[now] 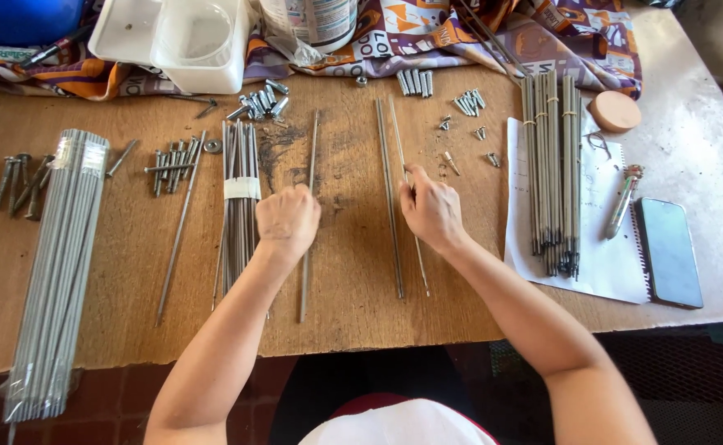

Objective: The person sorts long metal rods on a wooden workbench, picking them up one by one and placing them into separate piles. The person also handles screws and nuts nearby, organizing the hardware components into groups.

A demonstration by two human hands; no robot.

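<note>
My left hand (288, 220) rests fingers down on a single thin metal rod (307, 272) that lies lengthwise on the wooden table (131, 247). Left of it lies a bundle of rods bound with white tape (240, 188). My right hand (431, 210) is closed on a thin rod (418, 262) that slants beside two longer rods (392, 239) lying side by side. Whether the left hand grips its rod or only presses on it is hidden by the fingers.
A wrapped pack of grey rods (56, 255) overhangs the near left edge. Loose bolts and screws (173, 165) lie at the back. At right, tied rod bundles (552, 165) rest on white paper beside a phone (668, 251), pen and round wooden lid (615, 111). A white plastic container (182, 37) stands behind.
</note>
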